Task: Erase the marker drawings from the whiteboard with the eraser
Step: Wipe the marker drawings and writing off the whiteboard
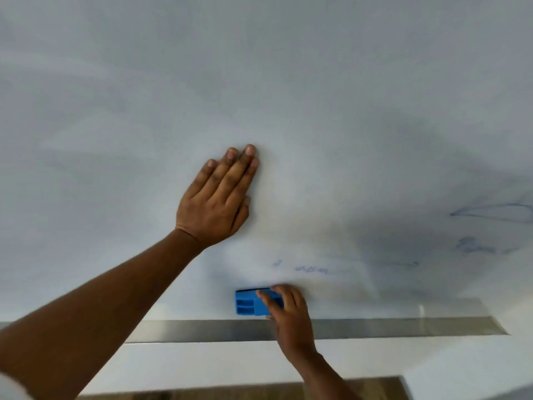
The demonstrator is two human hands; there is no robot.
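Observation:
The whiteboard (259,82) fills most of the view. My left hand (215,200) lies flat against it, fingers together, holding nothing. Lower down, my right hand (291,316) grips a blue eraser (249,303) pressed on the board just above its bottom edge. Faint blue marker traces (311,269) remain just above and to the right of the eraser. A blue triangle-like outline (496,213) and a smudged scribble (476,246) sit at the far right. Grey smears of wiped ink spread across the right half of the board.
A metal tray strip (375,327) runs along the bottom of the board. Below it is a white wall band (202,362), and a brown floor (230,392) shows at the bottom of the view.

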